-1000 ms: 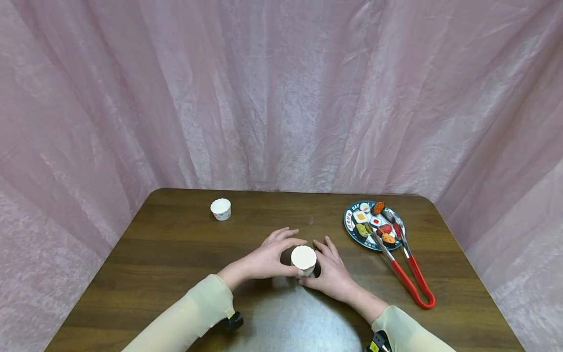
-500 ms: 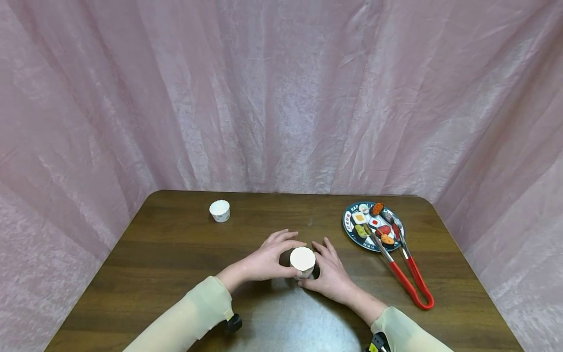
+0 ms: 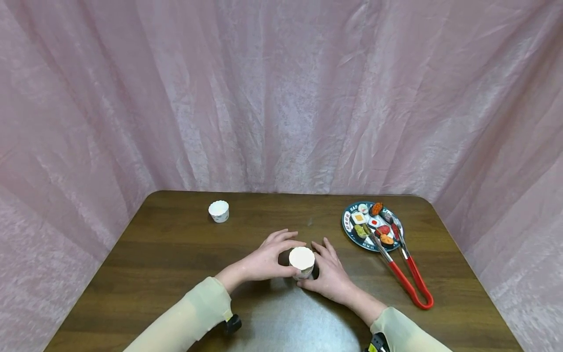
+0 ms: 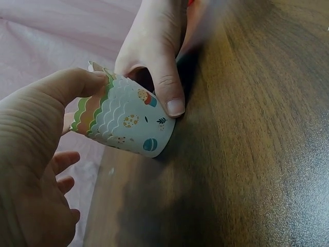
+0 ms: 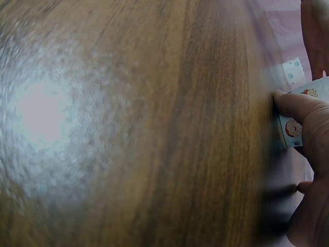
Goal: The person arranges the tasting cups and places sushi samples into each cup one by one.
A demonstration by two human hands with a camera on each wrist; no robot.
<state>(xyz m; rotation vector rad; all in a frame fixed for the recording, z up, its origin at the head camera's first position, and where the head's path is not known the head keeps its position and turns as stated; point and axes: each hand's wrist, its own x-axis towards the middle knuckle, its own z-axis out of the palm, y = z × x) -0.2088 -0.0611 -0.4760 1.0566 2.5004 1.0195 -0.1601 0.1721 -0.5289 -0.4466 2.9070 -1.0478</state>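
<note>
The left hand (image 3: 267,259) pinches the rim of the stacked paper cups (image 4: 131,118), its other fingers loose; the right hand (image 3: 333,277) grips their base. The cups stand upright on the counter (image 3: 154,274), between both hands.

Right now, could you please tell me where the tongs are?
In the head view, the tongs lie well right of the nested baking cups, metal ends over the sushi plate, red handles on the table.
</note>
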